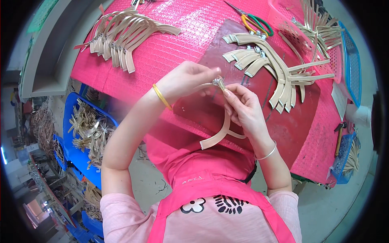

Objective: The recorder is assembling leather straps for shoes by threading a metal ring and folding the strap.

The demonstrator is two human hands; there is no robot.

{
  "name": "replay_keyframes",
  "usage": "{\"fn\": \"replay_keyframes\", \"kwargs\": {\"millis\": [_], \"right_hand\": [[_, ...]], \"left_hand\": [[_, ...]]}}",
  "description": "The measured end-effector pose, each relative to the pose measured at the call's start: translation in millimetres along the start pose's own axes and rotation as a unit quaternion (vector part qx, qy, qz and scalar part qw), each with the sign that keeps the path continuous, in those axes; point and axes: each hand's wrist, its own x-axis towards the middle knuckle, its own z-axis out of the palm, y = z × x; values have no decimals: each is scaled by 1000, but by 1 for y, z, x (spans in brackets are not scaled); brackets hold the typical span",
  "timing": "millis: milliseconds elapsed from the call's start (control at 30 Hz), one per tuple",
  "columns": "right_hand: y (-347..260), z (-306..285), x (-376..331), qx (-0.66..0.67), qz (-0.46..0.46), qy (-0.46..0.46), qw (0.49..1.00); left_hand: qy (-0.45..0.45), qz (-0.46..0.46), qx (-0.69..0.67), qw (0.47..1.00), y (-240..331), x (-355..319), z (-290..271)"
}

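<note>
Pinching the beige strap (218, 137) near its silvery buckle (216, 82) over the red mat (283, 139), my right grip (245, 107) was closed; whether my left grip (189, 78) was too, I couldn't tell. A slackening pinch risked letting the buckle slip.

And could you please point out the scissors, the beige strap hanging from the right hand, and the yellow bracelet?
Scissors (244, 19): head view, on the yellow handle near the pivot.
Beige strap (214, 139): head view, on its wide lower part.
Yellow bracelet (162, 97): head view, on the band.
</note>
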Motion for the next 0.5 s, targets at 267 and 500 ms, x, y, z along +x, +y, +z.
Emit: {"fn": "replay_keyframes", "kwargs": {"millis": [267,500], "right_hand": [[5,5,-1,-47,13,-7,999],[7,21,0,37,-52,27,998]], "left_hand": [[45,48,-110,992,-20,2,2],[37,51,-157,986,-30,-1,7]]}}
